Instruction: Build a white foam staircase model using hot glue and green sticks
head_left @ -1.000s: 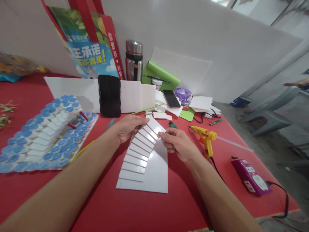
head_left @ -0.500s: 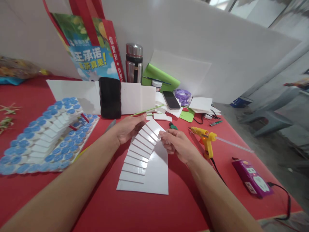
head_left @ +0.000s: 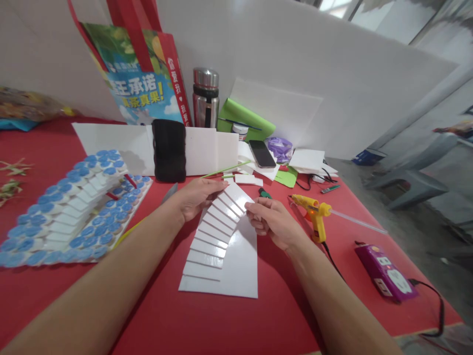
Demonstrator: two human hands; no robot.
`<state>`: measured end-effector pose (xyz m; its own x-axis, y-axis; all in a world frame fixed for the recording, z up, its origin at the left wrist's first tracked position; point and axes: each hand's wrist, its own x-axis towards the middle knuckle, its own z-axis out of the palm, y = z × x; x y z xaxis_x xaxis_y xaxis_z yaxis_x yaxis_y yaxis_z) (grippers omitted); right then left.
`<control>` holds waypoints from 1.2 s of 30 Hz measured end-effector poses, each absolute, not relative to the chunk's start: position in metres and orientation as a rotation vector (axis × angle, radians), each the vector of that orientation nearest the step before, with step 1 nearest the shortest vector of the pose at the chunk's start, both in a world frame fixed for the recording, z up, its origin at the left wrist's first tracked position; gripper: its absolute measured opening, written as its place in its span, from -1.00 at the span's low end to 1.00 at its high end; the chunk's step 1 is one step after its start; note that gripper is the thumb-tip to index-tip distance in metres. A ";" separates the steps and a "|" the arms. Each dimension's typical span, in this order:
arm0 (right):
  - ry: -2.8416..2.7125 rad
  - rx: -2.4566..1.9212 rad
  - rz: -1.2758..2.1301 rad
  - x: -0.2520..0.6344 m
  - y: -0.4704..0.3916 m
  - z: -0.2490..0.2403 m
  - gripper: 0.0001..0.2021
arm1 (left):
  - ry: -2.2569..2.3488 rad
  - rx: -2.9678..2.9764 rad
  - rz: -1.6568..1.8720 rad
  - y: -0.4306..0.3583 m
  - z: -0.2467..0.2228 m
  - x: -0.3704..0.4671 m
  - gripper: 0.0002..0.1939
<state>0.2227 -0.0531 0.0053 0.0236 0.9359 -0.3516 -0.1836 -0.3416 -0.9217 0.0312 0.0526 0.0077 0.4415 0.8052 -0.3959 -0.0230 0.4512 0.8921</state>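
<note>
A curved staircase of overlapping white card strips lies on a white rectangular base sheet. At its far end, my left hand grips the outer end of the top card strip, thumb and fingers closed at the edge. My right hand pinches the inner corner of that same strip, its other fingers curled under. Just beyond the staircase lie small white card offcuts. To the right of my right hand rests a yellow hot glue gun with a clear glue stick in its back.
A finished-looking model with blue-topped pieces and white steps stands left. Along the back are a black case, a steel flask, a phone and a printed bag. A purple power strip lies right, its cable trailing off.
My left hand's fingertips have shifted slightly right along the far end of the top strip. My right hand stays nearly where it was.
</note>
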 end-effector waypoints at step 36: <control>-0.832 -1.333 1.511 0.225 -0.052 0.006 -0.57 | 0.995 0.880 0.672 0.055 0.005 0.029 -0.78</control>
<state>0.2248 -0.0523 0.0060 0.0161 0.9354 -0.3532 -0.2018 -0.3430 -0.9174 0.0294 0.0547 0.0051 0.4028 0.8127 -0.4211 -0.0876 0.4922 0.8661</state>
